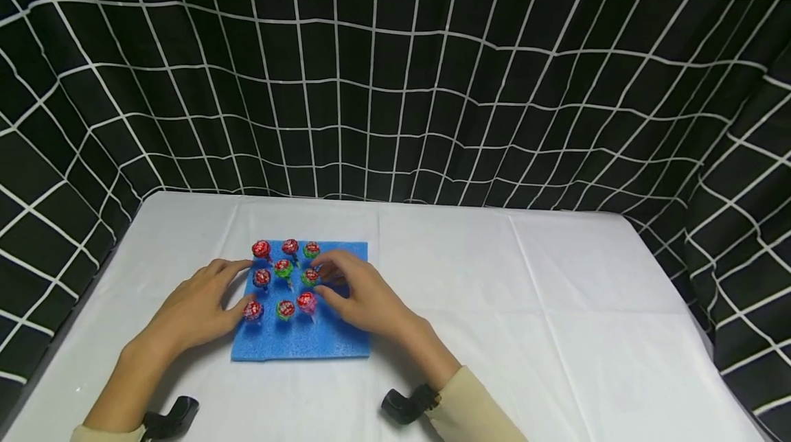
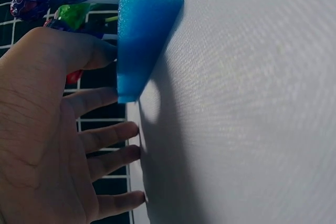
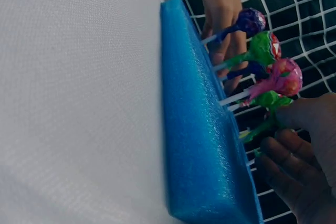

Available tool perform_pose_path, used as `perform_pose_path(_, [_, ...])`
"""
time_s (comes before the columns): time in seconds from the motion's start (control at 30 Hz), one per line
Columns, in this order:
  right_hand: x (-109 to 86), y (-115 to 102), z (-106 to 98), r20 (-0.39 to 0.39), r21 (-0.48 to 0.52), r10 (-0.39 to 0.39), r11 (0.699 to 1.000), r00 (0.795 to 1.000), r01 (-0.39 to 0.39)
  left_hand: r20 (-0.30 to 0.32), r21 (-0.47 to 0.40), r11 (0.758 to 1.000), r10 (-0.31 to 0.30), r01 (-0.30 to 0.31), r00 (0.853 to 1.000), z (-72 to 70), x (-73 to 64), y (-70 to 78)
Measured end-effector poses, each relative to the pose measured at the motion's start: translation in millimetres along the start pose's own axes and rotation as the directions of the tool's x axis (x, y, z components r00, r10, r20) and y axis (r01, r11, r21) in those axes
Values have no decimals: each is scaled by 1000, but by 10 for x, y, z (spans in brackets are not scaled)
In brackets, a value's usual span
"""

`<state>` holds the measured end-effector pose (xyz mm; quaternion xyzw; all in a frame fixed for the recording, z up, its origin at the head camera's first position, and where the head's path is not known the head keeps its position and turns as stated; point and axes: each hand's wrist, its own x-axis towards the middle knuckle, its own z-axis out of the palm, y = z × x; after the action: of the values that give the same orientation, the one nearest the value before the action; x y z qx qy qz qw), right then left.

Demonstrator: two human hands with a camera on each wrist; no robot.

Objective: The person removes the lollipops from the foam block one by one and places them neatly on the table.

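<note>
Several wrapped lollipops stand on their sticks in a blue foam board [image 1: 303, 342], in rough rows. My right hand [image 1: 358, 291] reaches over the board's right side. Its thumb and index finger lie either side of a green-and-red lollipop [image 1: 310, 277], with a small gap on the index side. In the right wrist view the thumb overlaps that green wrapper [image 3: 272, 100]; contact is unclear. A pink lollipop [image 3: 287, 77] stands close by. My left hand [image 1: 200, 301] has its fingers spread at the board's left edge, thumb beside a blue-and-red lollipop [image 1: 253, 310].
A white cloth [image 1: 494, 332] covers the table under the board. Black curtains [image 1: 408, 85] with a white grid surround its back and sides. A black wrist camera [image 1: 410, 404] sits on the right wrist, another [image 1: 172, 418] on the left.
</note>
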<state>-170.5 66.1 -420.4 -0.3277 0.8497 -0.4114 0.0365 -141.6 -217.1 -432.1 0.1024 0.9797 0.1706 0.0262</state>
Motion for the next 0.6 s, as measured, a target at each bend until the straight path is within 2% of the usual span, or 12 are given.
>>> perform_pose_path(0.27, [38, 6, 50, -2, 27, -8, 1000, 1000, 8, 4, -20, 999, 36, -36, 999, 5, -9, -23])
perform_pose_path(0.43, [59, 12, 91, 10, 75, 7, 997, 1000, -8, 14, -27, 1000, 15, -15, 1000, -1, -15, -20])
perform_pose_path(0.6, [64, 20, 105, 3, 81, 2, 997, 1000, -2, 18, -43, 999, 9, -8, 1000, 10, -10, 10])
